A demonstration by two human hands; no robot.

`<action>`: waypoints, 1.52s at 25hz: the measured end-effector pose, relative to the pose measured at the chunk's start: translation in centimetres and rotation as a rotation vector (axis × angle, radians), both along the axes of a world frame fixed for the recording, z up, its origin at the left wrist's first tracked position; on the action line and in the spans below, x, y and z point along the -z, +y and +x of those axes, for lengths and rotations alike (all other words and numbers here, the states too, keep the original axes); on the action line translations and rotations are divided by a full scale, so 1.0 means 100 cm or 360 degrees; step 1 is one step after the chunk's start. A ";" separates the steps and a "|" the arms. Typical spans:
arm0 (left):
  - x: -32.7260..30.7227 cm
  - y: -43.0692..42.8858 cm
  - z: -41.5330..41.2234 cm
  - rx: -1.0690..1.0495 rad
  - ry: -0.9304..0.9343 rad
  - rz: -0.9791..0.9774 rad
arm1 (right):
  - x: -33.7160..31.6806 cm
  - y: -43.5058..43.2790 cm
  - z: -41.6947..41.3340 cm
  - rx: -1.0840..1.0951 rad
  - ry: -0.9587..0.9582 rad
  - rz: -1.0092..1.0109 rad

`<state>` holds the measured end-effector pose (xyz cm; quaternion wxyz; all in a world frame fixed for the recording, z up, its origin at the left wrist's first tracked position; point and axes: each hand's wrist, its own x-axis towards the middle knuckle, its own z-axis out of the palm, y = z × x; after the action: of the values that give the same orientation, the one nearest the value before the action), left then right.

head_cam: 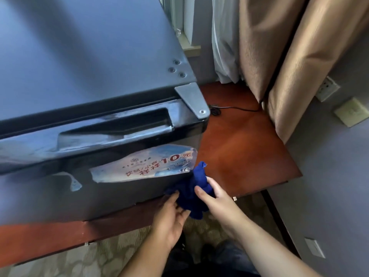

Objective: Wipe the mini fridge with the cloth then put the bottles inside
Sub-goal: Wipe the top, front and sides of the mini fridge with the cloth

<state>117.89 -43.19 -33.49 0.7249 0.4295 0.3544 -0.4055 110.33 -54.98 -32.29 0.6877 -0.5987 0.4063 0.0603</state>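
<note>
The dark mini fridge (79, 66) fills the left and centre of the head view, its door shut, a recessed handle along the door's top and a pale sticker (147, 164) on the door front. A bunched blue cloth (196, 186) is pressed against the door's lower right corner. My right hand (215, 198) grips the cloth from the right. My left hand (171, 218) holds the cloth's lower part from beneath, fingers curled around it. No bottles are in view.
The fridge stands on a red-brown wooden shelf (243, 152) with bare surface to its right. A black cable (235, 108) runs across the shelf to tan curtains (299, 56). Wall sockets (327, 88) sit at the right. Patterned carpet lies below.
</note>
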 end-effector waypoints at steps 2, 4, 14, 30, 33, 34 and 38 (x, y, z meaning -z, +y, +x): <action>0.002 -0.007 -0.002 0.0005 0.0006 0.0083 | 0.003 -0.010 0.006 -0.0057 0.0031 0.0141; 0.004 -0.015 -0.006 -0.0078 0.0011 0.0114 | 0.008 -0.024 0.013 -0.0143 0.0052 0.0212; -0.020 -0.132 -0.019 -0.0719 -0.0043 0.0212 | 0.016 -0.139 0.053 -0.0750 -0.0155 0.0017; -0.261 -0.101 -0.044 0.0369 -0.2713 0.2205 | -0.134 -0.137 0.096 -0.0266 -0.0674 0.1284; -0.295 -0.084 -0.029 0.0454 -0.2718 0.2233 | -0.141 -0.115 0.085 -0.0276 -0.0625 0.1075; -0.297 -0.085 -0.023 0.0613 -0.2716 0.2246 | -0.145 -0.111 0.081 -0.0326 -0.0628 0.0933; -0.300 -0.091 0.004 0.1437 -0.2664 0.2446 | -0.159 -0.108 0.069 -0.0485 -0.0762 0.0705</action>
<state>118.33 -52.29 -3.53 0.0808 0.9587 -0.2552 0.0957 117.19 -65.73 -16.37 0.8596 -0.4859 0.1170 0.1068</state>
